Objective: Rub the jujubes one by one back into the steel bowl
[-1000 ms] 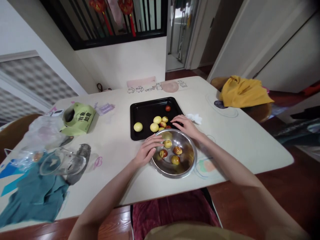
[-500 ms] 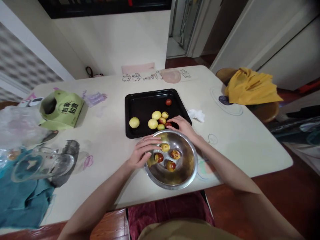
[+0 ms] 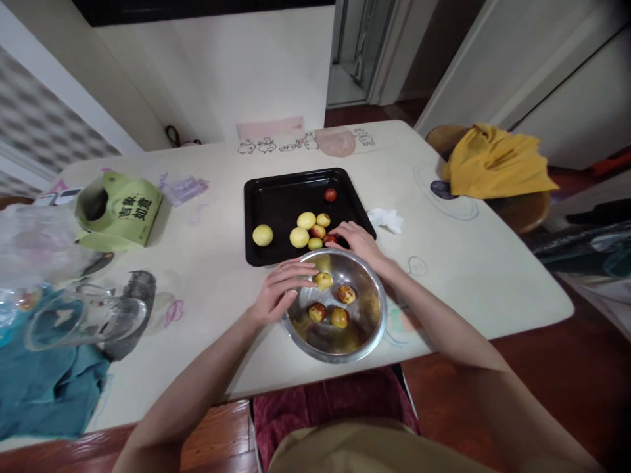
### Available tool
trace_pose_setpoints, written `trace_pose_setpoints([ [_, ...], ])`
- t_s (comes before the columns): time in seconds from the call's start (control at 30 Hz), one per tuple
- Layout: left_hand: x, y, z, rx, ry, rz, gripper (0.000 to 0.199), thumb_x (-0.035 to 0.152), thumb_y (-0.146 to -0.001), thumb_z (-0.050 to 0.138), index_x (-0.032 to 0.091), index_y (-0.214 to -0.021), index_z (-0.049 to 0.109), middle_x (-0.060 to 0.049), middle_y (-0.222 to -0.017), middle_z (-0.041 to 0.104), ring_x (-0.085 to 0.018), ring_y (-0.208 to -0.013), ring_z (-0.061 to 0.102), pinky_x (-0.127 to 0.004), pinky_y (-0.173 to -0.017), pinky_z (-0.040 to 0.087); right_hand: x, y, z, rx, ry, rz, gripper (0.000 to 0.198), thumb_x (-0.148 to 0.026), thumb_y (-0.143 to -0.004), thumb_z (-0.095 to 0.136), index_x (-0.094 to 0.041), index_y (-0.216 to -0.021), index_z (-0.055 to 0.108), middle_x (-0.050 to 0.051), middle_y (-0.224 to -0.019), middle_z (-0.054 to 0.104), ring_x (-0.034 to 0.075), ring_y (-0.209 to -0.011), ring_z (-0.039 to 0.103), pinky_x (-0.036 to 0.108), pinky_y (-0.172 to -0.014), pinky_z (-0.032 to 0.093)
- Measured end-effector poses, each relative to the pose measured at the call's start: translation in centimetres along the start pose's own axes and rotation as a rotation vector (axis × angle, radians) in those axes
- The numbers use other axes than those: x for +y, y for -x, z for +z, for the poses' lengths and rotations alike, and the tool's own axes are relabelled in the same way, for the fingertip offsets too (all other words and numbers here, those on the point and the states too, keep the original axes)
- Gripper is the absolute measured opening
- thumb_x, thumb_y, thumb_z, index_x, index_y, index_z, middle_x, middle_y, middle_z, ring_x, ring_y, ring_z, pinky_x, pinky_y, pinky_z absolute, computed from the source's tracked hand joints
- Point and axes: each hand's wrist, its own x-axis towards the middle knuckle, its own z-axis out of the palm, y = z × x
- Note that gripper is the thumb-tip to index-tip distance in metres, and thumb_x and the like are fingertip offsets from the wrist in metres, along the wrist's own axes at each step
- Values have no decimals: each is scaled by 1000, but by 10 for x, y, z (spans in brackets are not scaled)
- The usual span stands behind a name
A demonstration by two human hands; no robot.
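A steel bowl (image 3: 377, 328) stands near the table's front edge, holding several red-and-yellow jujubes (image 3: 340, 317) and one yellowish jujube (image 3: 323, 280). My left hand (image 3: 283, 288) reaches over the bowl's left rim, fingers stretched out, the tips close by the yellowish one. Just behind the bowl lies a black tray (image 3: 280, 190). At its near right side my right hand (image 3: 359, 243) has thumb and fingers around a dark red jujube (image 3: 329, 239), which is partly covered. Beside that fruit, several yellow and mottled fruits (image 3: 306, 221) sit clustered in the tray.
In the tray, a pale yellow fruit (image 3: 263, 235) lies at left and a red jujube (image 3: 330, 194) at the far right. A crumpled tissue (image 3: 386, 220) is right of it. Leftward are a green box (image 3: 123, 213), a clear pitcher (image 3: 89, 315) and a teal cloth (image 3: 54, 394).
The jujubes in the bowl have rolled a little, the lower ones shifting right. Both hands keep nearly the same places; the whole view has shifted slightly.
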Motion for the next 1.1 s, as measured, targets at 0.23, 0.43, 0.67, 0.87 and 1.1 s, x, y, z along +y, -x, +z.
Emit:
trace_pose_setpoints([
  [0.23, 1, 0, -1, -4, -8, -1, 41, 36, -114, 39, 18, -120, 76, -15, -129, 78, -30, -131, 69, -54, -118, 48, -3, 0, -3, 1, -90, 31, 28, -51, -99, 71, -25, -110, 73, 7, -101, 74, 27, -95, 66, 41, -88, 54],
  [0.43, 2, 0, -1, -18, -5, -10, 42, 37, -114, 39, 19, -119, 77, -15, -129, 78, -30, -130, 70, -56, -119, 48, -5, 4, -7, 39, -267, 27, 33, -53, -99, 69, -26, -117, 68, 8, -110, 74, 27, -100, 69, 43, -90, 57],
  [0.67, 0, 1, 0, -23, -12, 0, 42, 37, -114, 39, 19, -120, 76, -15, -130, 78, -30, -131, 70, -56, -119, 48, -11, 17, -27, 227, -419, 25, 36, -53, -98, 71, -26, -119, 65, 9, -120, 71, 25, -104, 70, 40, -87, 62],
  [0.87, 0, 2, -1, -28, -11, -10, 43, 38, -114, 38, 19, -121, 77, -15, -130, 78, -30, -131, 70, -56, -120, 48, -37, 34, -47, 163, -322, -103, 30, -47, -102, 69, -27, -124, 68, 9, -122, 76, 28, -108, 72, 43, -90, 63],
  [1.1, -3, 3, 1, -15, -15, -7, 46, 40, -114, 37, 19, -120, 78, -15, -130, 78, -29, -130, 71, -55, -121, 48, -57, 47, -53, -53, -58, -392, 27, -34, -111, 55, -30, -131, 72, 8, -126, 76, 27, -110, 70, 46, -95, 58],
])
